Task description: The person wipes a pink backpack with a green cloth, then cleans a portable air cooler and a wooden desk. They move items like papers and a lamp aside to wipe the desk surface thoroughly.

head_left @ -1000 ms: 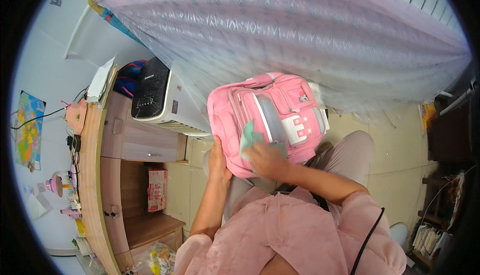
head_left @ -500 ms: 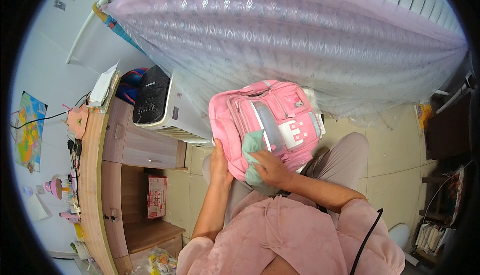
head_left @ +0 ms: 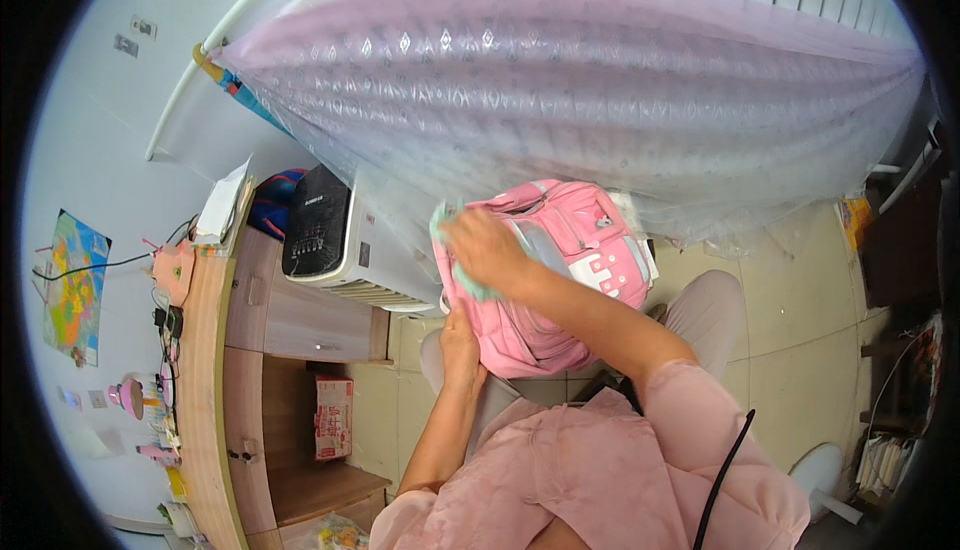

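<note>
A pink backpack [head_left: 580,212] with a white and grey front panel rests tilted between my knees. My left hand [head_left: 462,345] grips its lower left side, the thumb on the near face and the other fingers hidden behind it. Over the bag's upper left part is my right hand [head_left: 484,248], slightly blurred, closed on a pale green cloth [head_left: 442,218]. The cloth shows beyond the fingers and below the palm, against the pink side of the bag.
A white appliance with a black top [head_left: 318,220] stands left of the bag, beside a wooden desk [head_left: 215,350]. A red and white carton [head_left: 333,418] sits in the desk's open compartment. Translucent plastic sheeting [head_left: 600,100] hangs behind the bag. A dark shelf with books [head_left: 885,465] is at right.
My right hand has moved the cloth from the bag's lower middle up and left to its upper left side. My left hand keeps its hold. The whole view has shifted slightly.
</note>
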A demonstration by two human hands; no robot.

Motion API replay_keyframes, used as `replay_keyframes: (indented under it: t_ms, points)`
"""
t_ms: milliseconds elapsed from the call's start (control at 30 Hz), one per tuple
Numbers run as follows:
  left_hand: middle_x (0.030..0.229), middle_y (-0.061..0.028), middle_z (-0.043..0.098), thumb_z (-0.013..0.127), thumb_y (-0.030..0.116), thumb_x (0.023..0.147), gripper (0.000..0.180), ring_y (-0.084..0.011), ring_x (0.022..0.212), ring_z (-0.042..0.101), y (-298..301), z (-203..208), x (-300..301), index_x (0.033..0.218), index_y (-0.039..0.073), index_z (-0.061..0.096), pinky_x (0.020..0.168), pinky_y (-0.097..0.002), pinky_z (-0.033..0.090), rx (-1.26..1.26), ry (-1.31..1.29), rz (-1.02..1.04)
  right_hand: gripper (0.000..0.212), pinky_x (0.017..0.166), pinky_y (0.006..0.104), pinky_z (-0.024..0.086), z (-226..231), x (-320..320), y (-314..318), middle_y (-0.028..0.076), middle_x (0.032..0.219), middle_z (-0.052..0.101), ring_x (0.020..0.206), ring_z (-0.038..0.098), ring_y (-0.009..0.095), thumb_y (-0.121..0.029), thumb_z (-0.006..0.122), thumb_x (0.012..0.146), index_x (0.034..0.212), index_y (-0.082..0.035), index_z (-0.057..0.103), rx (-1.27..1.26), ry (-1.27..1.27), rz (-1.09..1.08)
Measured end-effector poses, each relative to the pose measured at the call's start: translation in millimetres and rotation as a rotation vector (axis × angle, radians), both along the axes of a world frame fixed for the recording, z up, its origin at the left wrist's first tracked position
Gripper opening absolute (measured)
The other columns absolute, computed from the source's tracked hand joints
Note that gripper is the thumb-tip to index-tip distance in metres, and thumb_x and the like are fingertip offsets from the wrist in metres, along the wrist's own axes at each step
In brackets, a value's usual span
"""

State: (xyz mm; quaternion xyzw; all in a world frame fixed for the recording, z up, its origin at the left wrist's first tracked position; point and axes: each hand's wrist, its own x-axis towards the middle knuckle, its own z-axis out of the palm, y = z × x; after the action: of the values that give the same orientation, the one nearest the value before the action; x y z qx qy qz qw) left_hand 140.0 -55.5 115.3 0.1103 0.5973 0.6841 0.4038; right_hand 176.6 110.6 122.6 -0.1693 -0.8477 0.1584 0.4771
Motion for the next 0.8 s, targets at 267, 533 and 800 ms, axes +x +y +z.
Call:
replay_keyframes:
  t_ms: [267,533,800]
  points:
    - [0.114,-0.0131,0.062,0.060,0.017,0.093,0.035,-0.0218,0.099,0.063,-13,-9,0,0.121,-0.003,0.053,0.086,-0.0353,0.051,0.057,-0.015,-0.062,0.034,0.089,0.0427,0.046,-50,12,12,0.016,0.107,0.060,0.105,0.055,0.034,-0.009,0.063,0.078,0.111,-0.012,0.065,-0.206,0.090,0.265]
    - [0.118,-0.0126,0.061,0.059,0.018,0.094,0.036,-0.0226,0.103,0.062,-3,3,5,0.124,0.000,0.052,0.088,-0.0373,0.051,0.076,-0.077,-0.105,0.028,0.089,0.0419,0.048,-127,59,143,0.018,0.103,0.065,0.106,0.059,0.032,-0.014,0.061,0.078,0.105,-0.008,0.069,-0.385,-0.710,-0.293]
    - [0.115,-0.0120,0.062,0.059,0.016,0.094,0.032,-0.0217,0.101,0.062,-5,2,3,0.121,0.001,0.053,0.088,-0.0367,0.051,0.061,-0.088,-0.079,0.027,0.088,0.0415,0.047,-62,25,80,0.016,0.103,0.063,0.100,0.059,0.031,-0.007,0.059,0.078,0.103,-0.013,0.069,-0.040,-0.029,0.156]
